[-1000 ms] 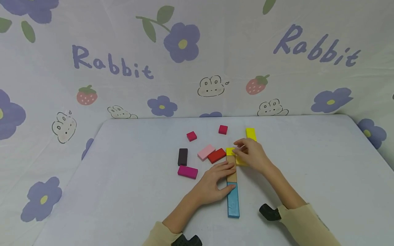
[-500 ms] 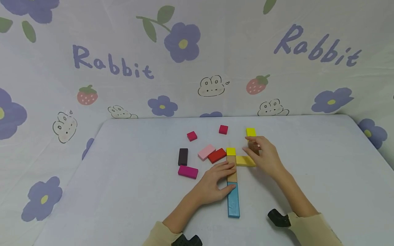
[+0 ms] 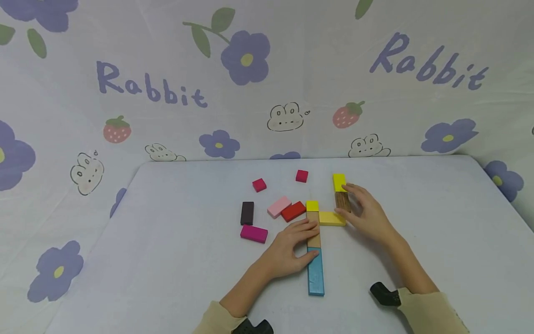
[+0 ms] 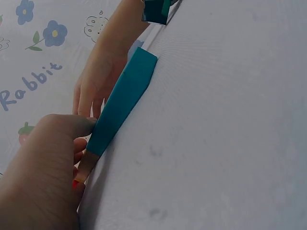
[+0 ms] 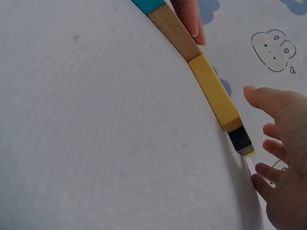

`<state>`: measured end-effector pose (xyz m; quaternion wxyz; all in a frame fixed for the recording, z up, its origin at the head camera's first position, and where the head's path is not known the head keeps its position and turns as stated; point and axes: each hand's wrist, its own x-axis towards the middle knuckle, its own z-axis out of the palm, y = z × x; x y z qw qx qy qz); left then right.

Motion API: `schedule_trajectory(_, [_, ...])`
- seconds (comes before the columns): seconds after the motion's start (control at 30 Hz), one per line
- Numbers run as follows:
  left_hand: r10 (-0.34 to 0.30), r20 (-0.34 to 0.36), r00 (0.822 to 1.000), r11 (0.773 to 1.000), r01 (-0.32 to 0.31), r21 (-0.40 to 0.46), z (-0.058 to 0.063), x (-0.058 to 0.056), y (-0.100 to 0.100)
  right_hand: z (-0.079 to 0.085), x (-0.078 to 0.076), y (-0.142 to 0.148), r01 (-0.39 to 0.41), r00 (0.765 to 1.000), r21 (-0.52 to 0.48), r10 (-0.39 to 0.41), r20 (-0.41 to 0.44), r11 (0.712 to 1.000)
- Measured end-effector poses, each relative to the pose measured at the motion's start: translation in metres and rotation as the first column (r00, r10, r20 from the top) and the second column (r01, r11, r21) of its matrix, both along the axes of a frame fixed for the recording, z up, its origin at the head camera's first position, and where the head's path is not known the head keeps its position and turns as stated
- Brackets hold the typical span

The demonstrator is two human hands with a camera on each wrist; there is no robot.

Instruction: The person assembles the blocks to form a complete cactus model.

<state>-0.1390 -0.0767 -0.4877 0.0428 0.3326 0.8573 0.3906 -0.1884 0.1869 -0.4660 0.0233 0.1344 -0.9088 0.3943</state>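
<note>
My left hand (image 3: 288,250) rests with extended fingers over a line of blocks: fingertips on a tan block (image 3: 314,240), thumb on the long blue block (image 3: 315,278). A small yellow block (image 3: 312,205) caps that line. A yellow bar (image 3: 331,219) runs rightward from it. Past the bar's right end lies a dark brown wood-grain block (image 3: 342,201), with another yellow block (image 3: 339,182) at its far end. My right hand (image 3: 369,213) is spread beside the brown block, index fingertip at the yellow one. In the right wrist view, its thumb (image 5: 261,98) stands apart from the blocks.
Left of the line lie a red block (image 3: 294,211), a pink block (image 3: 279,207), a black block (image 3: 247,213) and a magenta block (image 3: 254,234). Two small crimson blocks (image 3: 259,185) sit farther back. A printed cloth (image 3: 167,120) hangs behind the white table (image 3: 167,269).
My right hand has carried the brown block right and set it between the yellow bar and the far yellow block, then loosened its fingers. My left hand has stayed put.
</note>
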Motion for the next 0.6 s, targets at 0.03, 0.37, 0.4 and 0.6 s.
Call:
schedule_trajectory(0.03, [0.0,0.007,1.0,1.0,0.0,0.005,0.0,0.0,0.0,-0.001,0.0,0.001,-0.003,1.0,0.005,0.003,0.008,1.0])
schedule_trajectory(0.37, [0.0,0.016,1.0,1.0,0.0,0.014,0.0,0.0,0.001,-0.011,-0.002,0.007,-0.037,0.999,0.037,0.036,0.028,0.999])
schedule_trajectory(0.4, [-0.001,0.018,1.0,1.0,0.0,0.016,0.0,0.0,0.001,-0.012,-0.003,0.007,-0.04,0.999,0.038,0.039,0.025,0.998])
schedule_trajectory(0.6, [0.003,0.024,1.0,1.0,-0.003,0.009,0.003,0.001,0.001,-0.013,-0.003,0.006,-0.043,0.999,0.056,0.042,0.017,0.998])
